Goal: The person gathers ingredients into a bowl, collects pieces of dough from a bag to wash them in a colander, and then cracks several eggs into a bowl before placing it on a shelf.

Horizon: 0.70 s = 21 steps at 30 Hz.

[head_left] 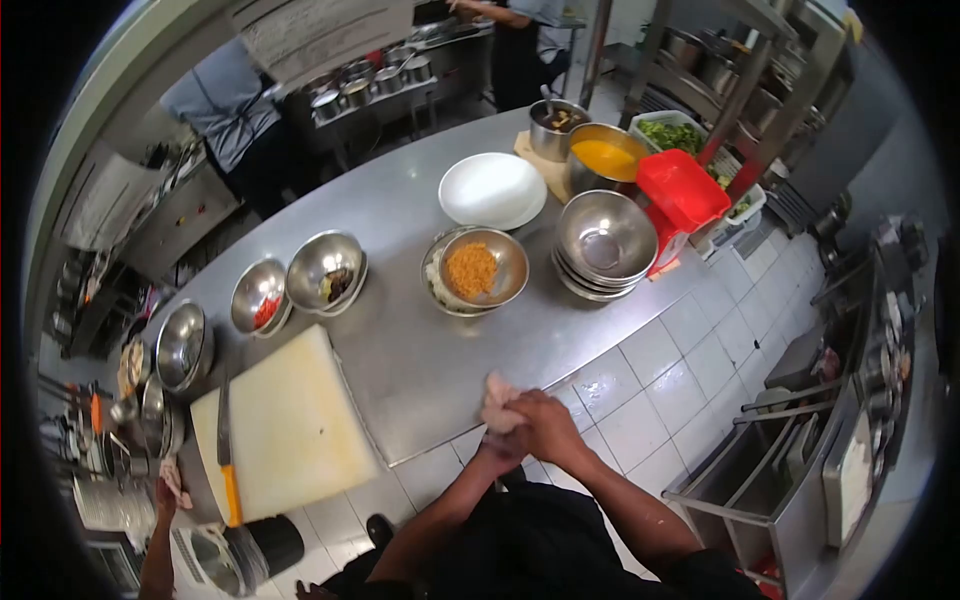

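A crumpled pale pink cloth is bunched between my two hands at the table's front edge. My right hand is closed over it from the right, fingers bent. Beneath and to the left, my left hand presses against the same cloth, its fingers partly hidden. Beyond them on the steel table stands a metal bowl of orange shreds, nested in another bowl with something white. A white cutting board lies to the left, with an orange-handled knife along its left side.
Stacked metal bowls, a red scale, a white bowl and a pot of orange liquid stand at the back right. Metal bowls line the back left. Another person's hand holds a cloth at far left.
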### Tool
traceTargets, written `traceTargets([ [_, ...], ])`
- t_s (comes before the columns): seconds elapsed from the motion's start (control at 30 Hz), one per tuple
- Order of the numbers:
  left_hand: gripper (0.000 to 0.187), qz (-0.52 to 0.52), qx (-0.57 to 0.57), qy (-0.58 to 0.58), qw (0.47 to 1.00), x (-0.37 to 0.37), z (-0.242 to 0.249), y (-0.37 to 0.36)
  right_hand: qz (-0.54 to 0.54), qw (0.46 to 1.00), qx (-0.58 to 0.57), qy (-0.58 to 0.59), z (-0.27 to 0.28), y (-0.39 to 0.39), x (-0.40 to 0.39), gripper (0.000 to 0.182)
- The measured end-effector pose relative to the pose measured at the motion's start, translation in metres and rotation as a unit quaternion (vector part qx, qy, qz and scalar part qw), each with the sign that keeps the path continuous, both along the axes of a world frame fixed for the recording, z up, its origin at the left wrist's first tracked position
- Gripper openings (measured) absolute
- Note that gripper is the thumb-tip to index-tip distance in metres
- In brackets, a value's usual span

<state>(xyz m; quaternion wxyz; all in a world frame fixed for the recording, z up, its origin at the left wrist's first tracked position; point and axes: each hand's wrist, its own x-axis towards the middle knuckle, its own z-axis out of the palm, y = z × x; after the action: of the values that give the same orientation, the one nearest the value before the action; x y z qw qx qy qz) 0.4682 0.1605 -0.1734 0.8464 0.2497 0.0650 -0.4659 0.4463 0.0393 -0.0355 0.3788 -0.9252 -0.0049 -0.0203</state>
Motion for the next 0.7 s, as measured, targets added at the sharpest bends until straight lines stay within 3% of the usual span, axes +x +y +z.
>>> traceTargets([
  [0.13, 0.034, -0.056, 0.122, -0.287, 0.949, -0.029, -0.036, 0.013, -0.050, 0.982, 0.180, 0.037, 0.035, 0.013, 0.002, 0.038],
  [0.17, 0.035, -0.069, -0.055, -0.064, 0.994, -0.026, -0.035, 0.017, -0.058, 0.975, 0.210, 0.046, 0.038, 0.015, 0.010, 0.038],
  [0.2, 0.037, -0.079, -0.183, 0.185, 0.962, -0.021, -0.015, 0.019, -0.066, 0.967, 0.240, 0.056, 0.040, 0.019, 0.020, 0.038],
  [0.3, 0.039, -0.145, -0.150, 0.166, 0.964, -0.034, -0.100, 0.003, -0.034, 0.951, 0.305, 0.039, 0.049, 0.043, 0.058, 0.044],
  [0.37, 0.026, -0.125, -0.023, 0.192, 0.973, -0.038, -0.093, -0.017, -0.019, 0.962, 0.271, -0.027, 0.053, 0.056, 0.074, 0.049],
  [0.43, 0.025, -0.187, -0.062, 0.263, 0.945, -0.029, -0.079, -0.036, -0.046, 0.977, 0.167, -0.127, 0.053, 0.058, 0.070, 0.055],
  [0.47, 0.024, -0.214, -0.046, 0.246, 0.944, -0.025, -0.069, -0.046, -0.015, 0.983, 0.150, -0.100, 0.055, 0.042, 0.061, 0.050],
  [0.57, 0.024, -0.141, 0.017, 0.246, 0.959, -0.021, -0.039, -0.083, -0.004, 0.963, 0.271, 0.016, 0.066, -0.035, 0.020, 0.047],
  [0.6, 0.022, -0.093, 0.072, 0.030, 0.993, -0.026, -0.028, -0.105, -0.013, 0.954, 0.297, 0.045, 0.065, -0.069, -0.001, 0.046],
  [0.67, 0.020, -0.086, 0.082, -0.055, 0.991, -0.023, -0.018, -0.150, -0.062, 0.951, 0.303, -0.024, 0.053, -0.143, -0.052, 0.042],
  [0.7, 0.021, -0.137, 0.063, 0.083, 0.985, -0.012, -0.017, -0.167, -0.128, 0.935, 0.332, -0.008, 0.044, -0.180, -0.080, 0.040],
])
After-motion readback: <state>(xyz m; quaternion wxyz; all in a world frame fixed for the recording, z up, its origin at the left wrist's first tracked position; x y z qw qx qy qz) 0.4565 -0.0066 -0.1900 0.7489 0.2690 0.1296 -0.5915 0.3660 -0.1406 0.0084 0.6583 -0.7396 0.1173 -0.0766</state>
